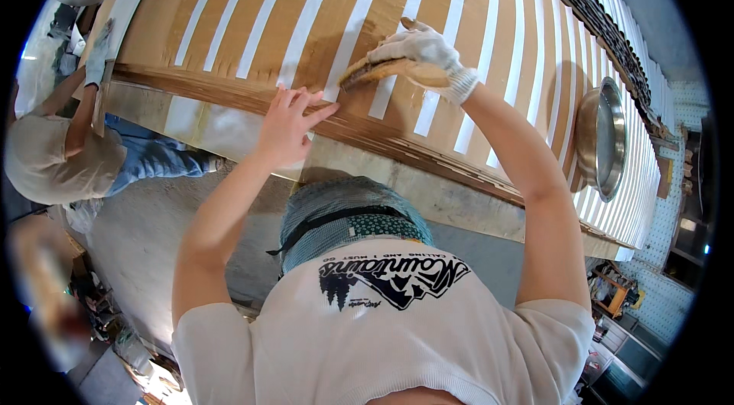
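A broad stack of brown paper sheets (pixel 321 30) with white strips running across it lies on the bench in front of me. My right hand (pixel 417 50), in a white knit glove, is closed around a wide, flat brush (pixel 394 70) with brown bristles. The brush tip rests on the brown surface near the stack's front edge, beside a white strip. Bare and with fingers spread, my left hand (pixel 290 118) touches that front edge, a little left of the brush. The brown surface looks shiny and wet toward the left and far side.
A round metal basin (pixel 602 139) stands on the stack at the right. At the left, a co-worker (pixel 65 153) with a gloved hand (pixel 97 57) is at a long pale strip (pixel 138 4) along the stack's end. The bench edge (pixel 451 214) runs in front of me.
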The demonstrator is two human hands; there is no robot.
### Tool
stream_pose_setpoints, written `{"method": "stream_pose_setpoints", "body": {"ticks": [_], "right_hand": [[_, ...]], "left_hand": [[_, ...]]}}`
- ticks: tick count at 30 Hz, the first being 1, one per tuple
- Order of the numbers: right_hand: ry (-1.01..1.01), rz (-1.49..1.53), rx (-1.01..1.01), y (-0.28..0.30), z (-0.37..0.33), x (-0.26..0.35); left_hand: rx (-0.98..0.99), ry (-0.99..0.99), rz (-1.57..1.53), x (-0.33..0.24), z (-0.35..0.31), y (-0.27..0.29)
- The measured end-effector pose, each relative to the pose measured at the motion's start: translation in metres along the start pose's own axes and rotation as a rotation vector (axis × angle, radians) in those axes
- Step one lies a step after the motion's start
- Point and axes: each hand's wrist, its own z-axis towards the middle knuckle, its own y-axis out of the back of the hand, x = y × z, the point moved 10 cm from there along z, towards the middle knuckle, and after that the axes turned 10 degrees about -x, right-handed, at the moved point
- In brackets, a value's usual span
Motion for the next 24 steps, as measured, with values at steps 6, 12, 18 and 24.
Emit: {"method": "stream_pose_setpoints", "body": {"ticks": [6, 12, 18, 24], "right_hand": [[0.372, -0.193, 0.021, 0.003, -0.062, -0.025], [0.171, -0.263, 0.045, 0.045, -0.166, -0.068], [-0.337, -0.103, 0.086, 0.092, -0.216, -0.070], [-0.720, -0.015, -0.310, 0.115, -0.194, -0.075]], "left_hand": [[0.018, 0.009, 0.011, 0.000, -0.002, 0.001], [0.051, 0.017, 0.056, 0.001, -0.004, -0.003], [0.053, 0.034, 0.065, -0.007, -0.006, -0.003], [-0.030, -0.098, 0.083, -0.038, 0.006, 0.005]]}}
